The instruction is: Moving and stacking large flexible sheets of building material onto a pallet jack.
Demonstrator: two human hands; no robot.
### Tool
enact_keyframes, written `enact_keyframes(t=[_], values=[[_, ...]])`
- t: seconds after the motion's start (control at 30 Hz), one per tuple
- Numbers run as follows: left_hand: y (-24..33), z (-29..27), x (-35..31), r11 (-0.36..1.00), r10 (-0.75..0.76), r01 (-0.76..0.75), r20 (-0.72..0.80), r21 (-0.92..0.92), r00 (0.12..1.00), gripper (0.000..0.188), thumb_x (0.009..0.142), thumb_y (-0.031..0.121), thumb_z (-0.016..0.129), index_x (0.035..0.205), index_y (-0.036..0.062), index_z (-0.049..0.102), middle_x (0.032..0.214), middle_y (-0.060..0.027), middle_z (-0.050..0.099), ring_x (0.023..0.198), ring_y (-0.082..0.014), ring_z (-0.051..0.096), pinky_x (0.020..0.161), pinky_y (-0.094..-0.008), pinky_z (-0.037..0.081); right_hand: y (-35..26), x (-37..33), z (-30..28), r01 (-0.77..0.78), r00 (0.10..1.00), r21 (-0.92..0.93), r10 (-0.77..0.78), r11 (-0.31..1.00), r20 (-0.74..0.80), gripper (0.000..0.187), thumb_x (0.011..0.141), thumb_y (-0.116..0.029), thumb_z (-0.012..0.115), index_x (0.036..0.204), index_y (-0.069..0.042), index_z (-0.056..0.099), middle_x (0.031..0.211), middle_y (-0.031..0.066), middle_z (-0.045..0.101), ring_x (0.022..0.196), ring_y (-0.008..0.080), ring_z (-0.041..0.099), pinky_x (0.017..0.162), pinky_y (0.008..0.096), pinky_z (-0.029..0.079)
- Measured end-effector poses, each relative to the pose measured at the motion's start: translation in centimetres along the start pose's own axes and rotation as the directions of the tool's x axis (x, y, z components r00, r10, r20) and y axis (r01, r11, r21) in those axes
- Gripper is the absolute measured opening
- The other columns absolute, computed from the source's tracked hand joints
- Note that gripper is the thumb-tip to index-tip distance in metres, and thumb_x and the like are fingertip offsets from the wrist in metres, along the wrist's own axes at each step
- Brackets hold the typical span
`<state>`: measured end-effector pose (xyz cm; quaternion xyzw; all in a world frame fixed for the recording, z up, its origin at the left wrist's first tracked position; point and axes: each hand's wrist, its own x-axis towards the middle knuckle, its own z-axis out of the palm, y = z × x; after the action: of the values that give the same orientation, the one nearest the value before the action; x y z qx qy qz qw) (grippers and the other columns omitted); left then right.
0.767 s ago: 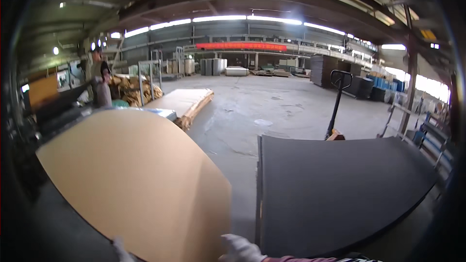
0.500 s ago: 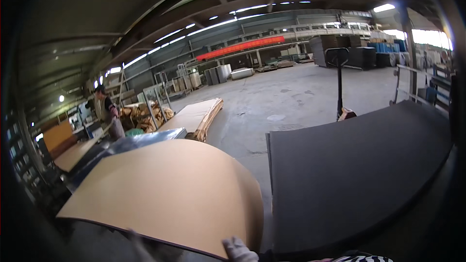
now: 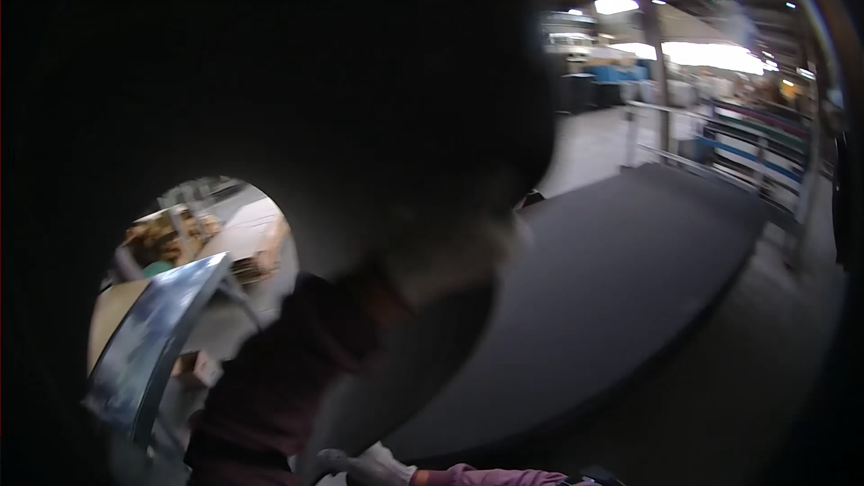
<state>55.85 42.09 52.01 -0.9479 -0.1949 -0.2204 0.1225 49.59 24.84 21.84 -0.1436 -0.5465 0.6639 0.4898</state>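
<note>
A large, flexible dark-faced sheet point(image 3: 396, 378) is raised and bent in front of me, covering most of the upper left of the view. My left hand point(image 3: 454, 261), in a pale glove below a dark maroon sleeve, reaches up against the sheet; motion smears its fingers. Low at the front, my gloved right hand point(image 3: 373, 465) is closed at the sheet's bottom edge, its pink-purple sleeve coming in from the right. Beside the sheet, to the right, lies a wide stack of black sheets point(image 3: 594, 306).
On the left stands a table with a shiny metallic top point(image 3: 166, 333), and a small box point(image 3: 196, 369) sits by its legs. Beyond it is a pile of tan sheets point(image 3: 256, 234). A metal rail frame point(image 3: 693, 162) stands past the black stack.
The sheet, earlier lying tan face up at left, is now lifted with its dark side toward me. Both hands have moved with it, and my view has turned right.
</note>
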Motion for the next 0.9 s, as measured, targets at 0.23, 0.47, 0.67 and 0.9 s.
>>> enact_keyframes(t=[0.23,0.47,0.67,0.9], values=[[11.8,1.6,-1.9,0.809,-0.079,0.372,0.543,-0.456,0.836,0.081,0.084,0.047,0.070,0.147,0.0067,0.038,0.146,-0.0192,0.046,0.137,-0.0304,0.042,0.112,-0.0364,0.035,-10.6,-2.3,-9.4,0.323,0.867,-0.555,-0.475,0.767,-0.150,0.036,0.096,-0.024,0.051,0.122,0.001,0.057,0.109,0.0194,0.064,0.099,0.0315,0.063,0.088,0.0433,0.049],[5.7,-7.3,-19.4,0.328,-0.914,0.826,0.375,0.458,0.155,0.064,0.077,0.049,0.062,0.124,0.0062,0.058,0.134,-0.0185,0.052,0.129,-0.0398,0.044,0.107,-0.0460,0.035,-14.2,-7.2,-17.4,0.023,0.992,0.744,0.080,0.668,-0.102,0.027,0.096,-0.017,0.055,0.108,0.006,0.061,0.107,0.0147,0.067,0.099,0.0278,0.066,0.092,0.0399,0.054],[1.8,-8.9,-38.2,0.005,-0.974,0.830,-0.185,0.558,0.130,0.064,0.077,0.033,0.067,0.132,0.0030,0.055,0.135,-0.0215,0.053,0.126,-0.0368,0.047,0.108,-0.0456,0.035,-8.3,-11.0,-19.8,-0.100,0.836,0.659,0.422,0.745,-0.351,0.025,0.096,-0.015,0.054,0.106,0.006,0.062,0.096,0.0110,0.067,0.089,0.0223,0.065,0.090,0.0318,0.053],[12.5,0.6,-49.2,-0.233,-0.972,0.912,-0.114,0.338,-0.206,0.044,0.090,0.031,0.059,0.121,-0.0013,0.061,0.114,-0.0132,0.064,0.105,-0.0255,0.060,0.093,-0.0354,0.047,-5.2,-15.8,-24.3,-0.313,0.428,0.485,0.577,0.816,-0.695,0.023,0.093,-0.013,0.059,0.109,0.004,0.064,0.108,0.0142,0.067,0.092,0.0230,0.067,0.076,0.0318,0.056]])
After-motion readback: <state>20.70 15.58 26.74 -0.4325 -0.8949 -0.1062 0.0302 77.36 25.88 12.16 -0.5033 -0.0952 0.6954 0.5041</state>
